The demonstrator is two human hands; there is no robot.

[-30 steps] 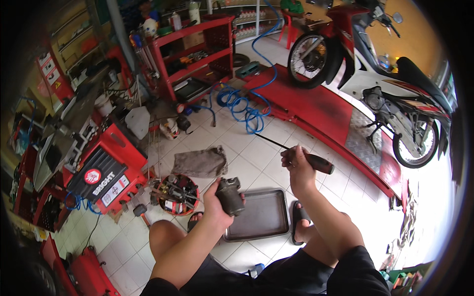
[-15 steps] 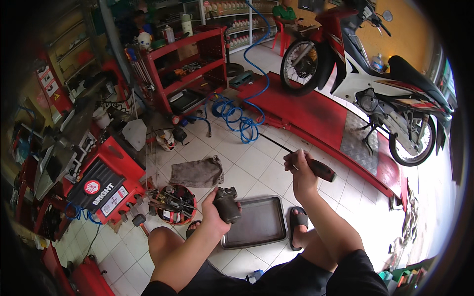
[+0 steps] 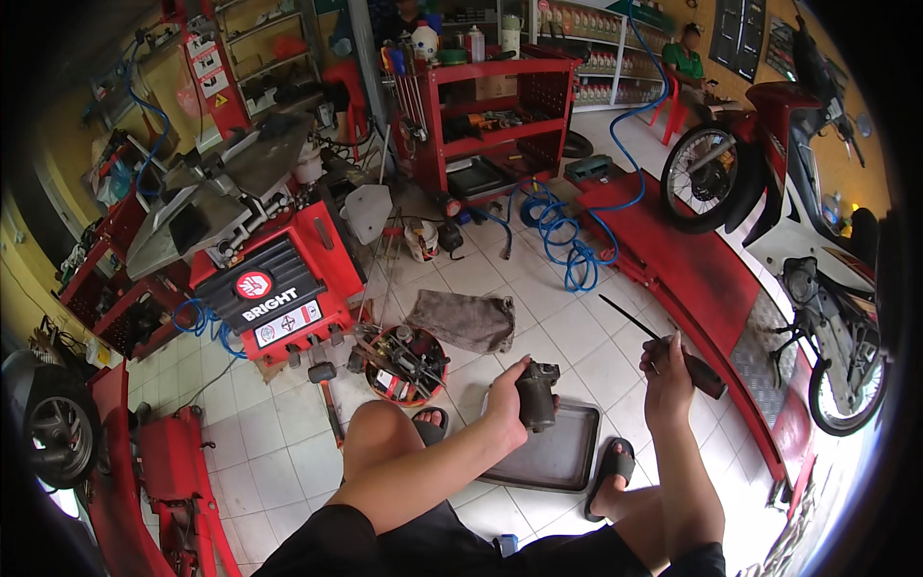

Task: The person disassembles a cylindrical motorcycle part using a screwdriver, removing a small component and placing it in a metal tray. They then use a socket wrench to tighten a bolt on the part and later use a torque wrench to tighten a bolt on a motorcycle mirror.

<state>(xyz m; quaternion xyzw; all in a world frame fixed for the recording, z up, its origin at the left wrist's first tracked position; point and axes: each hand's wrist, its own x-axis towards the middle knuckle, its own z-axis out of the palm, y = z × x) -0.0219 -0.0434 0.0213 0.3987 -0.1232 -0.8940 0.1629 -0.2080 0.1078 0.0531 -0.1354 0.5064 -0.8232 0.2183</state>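
My left hand (image 3: 507,408) is closed round a dark, grimy cylindrical metal part (image 3: 538,404) with a squarish end at the top. Below it a shallow metal tray (image 3: 588,444) lies on the tiles between my feet. To the right, my right hand (image 3: 667,387) grips a long-shafted screwdriver (image 3: 707,378) by its dark handle. Its thin shaft points up and to the left, apart from the metal part. A grey rag (image 3: 463,320) is spread on the floor just beyond the tray. Left of the tray stands a round red container (image 3: 438,389) full of tools.
A hammer (image 3: 328,392) lies beside my left knee. The red tyre machine (image 3: 317,252) stands at left, a red tool cart (image 3: 500,125) at the back. Blue air hose (image 3: 567,240) coils near the red lift (image 3: 673,250) bearing a motorbike (image 3: 817,231). A seated person (image 3: 685,62) is far off.
The view has swung to the left, so the surroundings sit further right in it. Both hands keep hold of the same things, the metal part still above the tray.
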